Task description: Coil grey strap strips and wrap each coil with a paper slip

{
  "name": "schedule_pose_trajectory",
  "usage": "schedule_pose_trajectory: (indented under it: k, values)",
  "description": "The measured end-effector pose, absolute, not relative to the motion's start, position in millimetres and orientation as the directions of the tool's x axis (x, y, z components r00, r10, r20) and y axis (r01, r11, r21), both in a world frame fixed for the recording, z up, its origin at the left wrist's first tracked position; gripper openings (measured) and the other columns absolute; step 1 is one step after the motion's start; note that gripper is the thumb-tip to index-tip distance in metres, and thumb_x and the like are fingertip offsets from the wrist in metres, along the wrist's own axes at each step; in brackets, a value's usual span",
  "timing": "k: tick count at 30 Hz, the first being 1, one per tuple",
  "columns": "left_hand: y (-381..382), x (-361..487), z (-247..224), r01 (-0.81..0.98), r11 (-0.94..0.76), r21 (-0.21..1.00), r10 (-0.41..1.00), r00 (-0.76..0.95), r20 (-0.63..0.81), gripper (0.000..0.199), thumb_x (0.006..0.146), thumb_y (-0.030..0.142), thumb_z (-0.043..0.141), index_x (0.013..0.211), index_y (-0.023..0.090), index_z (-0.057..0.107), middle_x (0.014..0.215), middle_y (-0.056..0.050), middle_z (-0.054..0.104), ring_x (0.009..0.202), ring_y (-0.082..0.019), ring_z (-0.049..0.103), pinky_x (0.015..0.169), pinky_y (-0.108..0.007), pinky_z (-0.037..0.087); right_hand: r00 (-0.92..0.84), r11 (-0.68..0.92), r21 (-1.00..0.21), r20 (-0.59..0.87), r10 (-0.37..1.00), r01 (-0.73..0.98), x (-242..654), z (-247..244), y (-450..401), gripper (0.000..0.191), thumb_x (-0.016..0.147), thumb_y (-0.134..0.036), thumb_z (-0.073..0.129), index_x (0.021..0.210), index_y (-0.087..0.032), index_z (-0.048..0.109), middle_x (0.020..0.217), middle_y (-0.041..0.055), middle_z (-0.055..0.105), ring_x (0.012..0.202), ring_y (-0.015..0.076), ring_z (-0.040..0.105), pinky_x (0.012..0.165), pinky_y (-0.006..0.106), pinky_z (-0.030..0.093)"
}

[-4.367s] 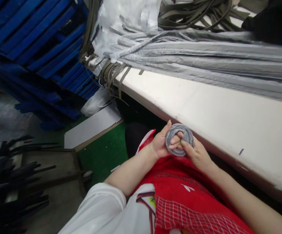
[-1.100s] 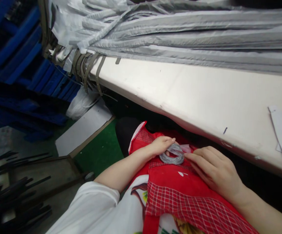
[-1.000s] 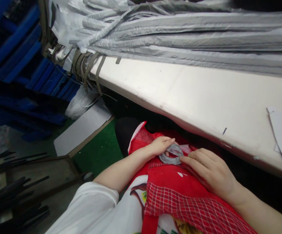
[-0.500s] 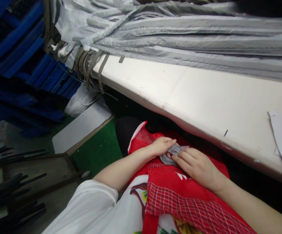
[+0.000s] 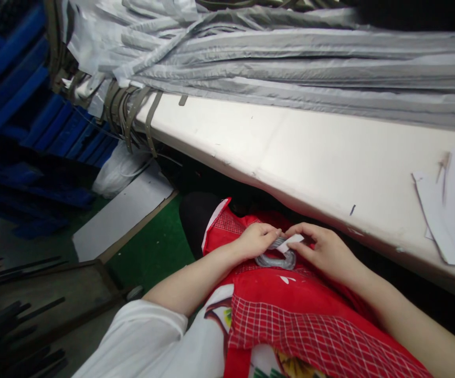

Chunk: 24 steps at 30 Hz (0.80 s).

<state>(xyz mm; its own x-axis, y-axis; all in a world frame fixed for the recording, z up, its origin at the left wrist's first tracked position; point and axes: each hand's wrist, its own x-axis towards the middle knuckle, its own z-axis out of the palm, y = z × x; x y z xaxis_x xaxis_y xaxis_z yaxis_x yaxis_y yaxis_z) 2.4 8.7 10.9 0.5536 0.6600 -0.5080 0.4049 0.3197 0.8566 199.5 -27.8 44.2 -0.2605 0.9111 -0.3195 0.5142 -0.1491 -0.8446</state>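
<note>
– where is the grey coil (image 5: 270, 261)?
– at the near side of the white table (image 5: 314, 157), over the red apron (image 5: 314, 294), between the person's two hands.
– and the left hand (image 5: 259, 239)?
– its fingers are curled closed on the coil's far left part; where its thumb sits cannot be told.
– the right hand (image 5: 324, 249)?
– thumb and forefinger pinch a small white strip (image 5: 289, 243) slanting across the coil's far right part. the two hands' fingertips come close together there.
– what lies on the table?
– long grey fabric strips (image 5: 290, 71) along the far side, white paper pieces (image 5: 437, 218) at the right, olive straps (image 5: 151, 123) draped over the left end.
</note>
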Motion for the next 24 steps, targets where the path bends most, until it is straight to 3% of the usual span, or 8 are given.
schedule_pose_trajectory:
  k: [5,9,12,16,21,24]
  values:
    - [5.9,3.1,21.2,0.441,0.043,0.897,0.695,0.632,-0.344,0.035,0.091,0.037,0.05,0.078,0.013,0.073,0.076,-0.005,0.069,0.075,-0.016,0.06,0.07,-0.023,0.043,-0.193,-0.252,-0.902,-0.333,0.923,0.35,195.8,18.5,-21.5,0.022,0.078,-0.037,0.067,0.089,-0.018,0.064,0.074,0.0016,0.068,0.061,0.0148,0.058,0.059,0.027,0.049]
    - [-0.6,3.3,24.6,0.484,-0.008,0.875,0.737,0.595,-0.322,0.037,0.094,0.039,0.048,0.076,0.016,0.071,0.074,-0.004,0.068,0.073,-0.016,0.061,0.07,-0.023,0.045,-0.192,-0.41,-0.883,-0.454,0.87,0.228,199.0,3.2,-19.4,0.034,0.078,-0.051,0.065,0.085,-0.018,0.064,0.072,0.0024,0.066,0.061,0.0153,0.057,0.059,0.028,0.047]
    - [-4.3,3.9,28.6,0.45,-0.054,0.892,0.747,0.611,-0.263,0.034,0.094,0.034,0.049,0.077,0.016,0.072,0.079,-0.005,0.07,0.079,-0.016,0.063,0.076,-0.024,0.047,-0.208,-0.526,-0.829,-0.558,0.803,0.191,201.0,-6.3,-19.1,0.043,0.081,-0.059,0.057,0.071,-0.018,0.065,0.07,0.0041,0.068,0.065,0.0173,0.059,0.063,0.03,0.047]
    - [-7.6,4.8,33.2,0.432,-0.099,0.896,0.766,0.608,-0.209,0.029,0.093,0.033,0.051,0.082,0.017,0.073,0.091,-0.007,0.067,0.088,-0.017,0.062,0.084,-0.026,0.048,-0.291,-0.592,-0.796,-0.6,0.745,0.128,194.7,-11.3,-21.0,0.046,0.073,-0.061,0.065,0.062,-0.016,0.065,0.058,0.0018,0.064,0.053,0.014,0.054,0.053,0.027,0.043]
    - [-9.1,3.7,28.3,0.514,-0.094,0.853,0.826,0.518,-0.221,0.028,0.091,0.035,0.054,0.079,0.017,0.072,0.093,-0.006,0.059,0.092,-0.017,0.058,0.087,-0.027,0.047,-0.278,-0.573,-0.817,-0.567,0.776,0.066,185.1,-6.5,-22.8,0.043,0.07,-0.057,0.068,0.074,-0.014,0.071,0.065,0.0026,0.068,0.057,0.0142,0.057,0.058,0.027,0.046]
    - [-8.2,4.0,22.8,0.541,0.037,0.84,0.791,0.498,-0.355,0.031,0.092,0.036,0.05,0.08,0.017,0.07,0.083,-0.004,0.062,0.083,-0.016,0.059,0.079,-0.026,0.047,-0.219,-0.508,-0.857,-0.513,0.83,0.082,183.4,-6.1,-24.9,0.035,0.073,-0.05,0.068,0.078,-0.016,0.074,0.075,0.0035,0.072,0.07,0.0184,0.062,0.069,0.03,0.049]
